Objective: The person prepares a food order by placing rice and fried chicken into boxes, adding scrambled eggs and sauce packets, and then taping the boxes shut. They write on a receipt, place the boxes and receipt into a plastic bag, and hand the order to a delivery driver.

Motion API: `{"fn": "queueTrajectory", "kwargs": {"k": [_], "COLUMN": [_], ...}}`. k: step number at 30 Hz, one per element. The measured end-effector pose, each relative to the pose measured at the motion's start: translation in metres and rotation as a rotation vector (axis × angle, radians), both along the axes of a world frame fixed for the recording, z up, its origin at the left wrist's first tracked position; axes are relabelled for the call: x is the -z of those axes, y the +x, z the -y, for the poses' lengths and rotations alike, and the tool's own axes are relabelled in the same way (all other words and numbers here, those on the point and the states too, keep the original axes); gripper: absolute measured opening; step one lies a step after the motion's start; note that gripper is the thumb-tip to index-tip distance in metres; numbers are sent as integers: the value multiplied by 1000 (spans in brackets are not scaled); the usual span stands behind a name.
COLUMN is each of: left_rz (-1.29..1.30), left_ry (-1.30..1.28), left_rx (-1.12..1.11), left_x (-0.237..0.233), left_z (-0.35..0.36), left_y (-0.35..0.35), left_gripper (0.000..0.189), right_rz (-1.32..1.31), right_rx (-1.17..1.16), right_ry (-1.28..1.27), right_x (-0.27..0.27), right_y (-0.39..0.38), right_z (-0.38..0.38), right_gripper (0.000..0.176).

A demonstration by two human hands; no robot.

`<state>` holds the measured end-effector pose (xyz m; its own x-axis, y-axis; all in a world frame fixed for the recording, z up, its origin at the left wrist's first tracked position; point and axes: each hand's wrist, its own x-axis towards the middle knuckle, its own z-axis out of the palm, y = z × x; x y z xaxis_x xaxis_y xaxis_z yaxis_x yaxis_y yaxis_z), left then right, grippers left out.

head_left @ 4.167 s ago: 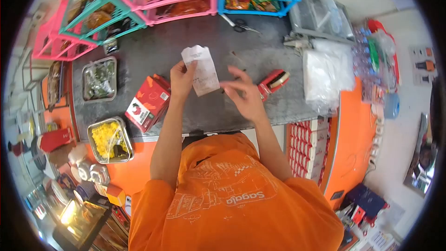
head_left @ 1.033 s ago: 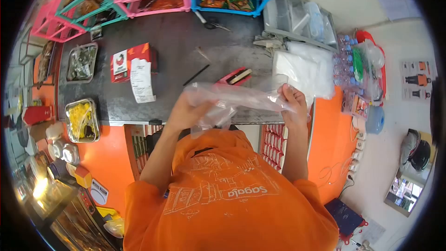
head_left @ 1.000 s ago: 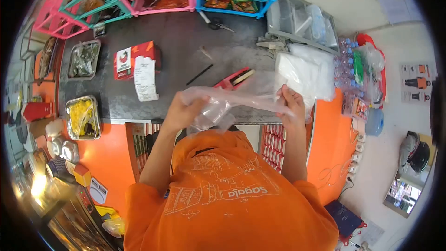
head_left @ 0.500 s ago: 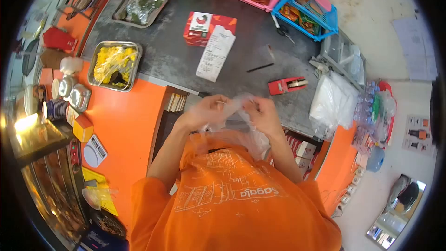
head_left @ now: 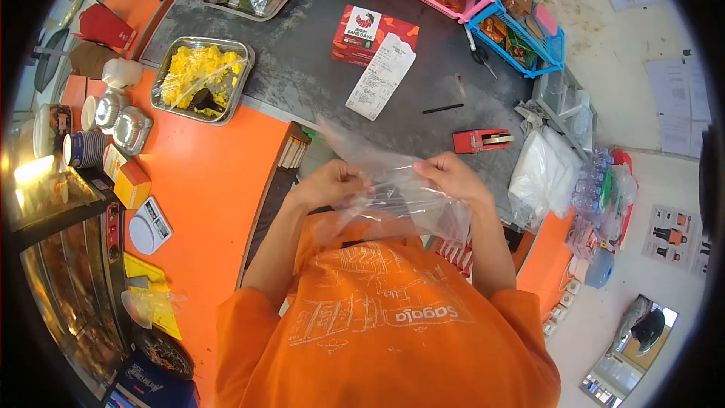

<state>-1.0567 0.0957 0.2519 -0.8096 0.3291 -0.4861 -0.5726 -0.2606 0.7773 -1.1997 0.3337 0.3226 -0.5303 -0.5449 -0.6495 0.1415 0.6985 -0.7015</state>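
A clear plastic bag [head_left: 411,208] stretches between my two hands in front of the orange shirt. My left hand [head_left: 331,185] pinches its left side, fingers curled in. At the opposite side, my right hand [head_left: 458,179] grips the plastic between thumb and fingers. One loose corner of the bag sticks up toward the dark counter. Beyond the hands, a red food box [head_left: 375,32] sits on the counter with a long printed receipt [head_left: 382,78] leaning over its front edge.
A tray of yellow food [head_left: 202,79] stands at the left, under clear wrap with a dark spoon. A red tape dispenser [head_left: 482,140], a black pen [head_left: 442,108] and a stack of white plastic bags [head_left: 545,174] lie at the right. Coloured baskets [head_left: 521,38] line the back.
The bag, bunched and blurred before, is now spread wider. My right hand has moved right, and my left hand slightly down. The camera view has shifted a little.
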Motion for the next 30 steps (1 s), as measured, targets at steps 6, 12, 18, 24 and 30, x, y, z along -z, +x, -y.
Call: {"fn": "queueTrajectory", "kwargs": {"k": [6, 12, 18, 24, 30], "left_rz": [118, -30, -60, -296, 241], "left_ry": [-369, -216, -140, -1092, 318], "left_rx": [-21, -472, -446, -722, -870], "left_x": [-26, -11, 7, 56, 23], "left_z": [-24, -64, -52, 26, 5], "left_y": [-3, -4, -5, -6, -14], "left_gripper": [21, 23, 17, 5, 16], "right_rz": [-1269, -230, 211, 534, -612], "right_rx": [106, 204, 889, 672, 591], "right_ry": [52, -286, -714, -736, -33], "right_x": [15, 15, 13, -18, 69], "right_y": [23, 91, 80, 72, 29], "right_z": [12, 34, 26, -15, -39], "right_gripper": [36, 23, 13, 25, 45]}}
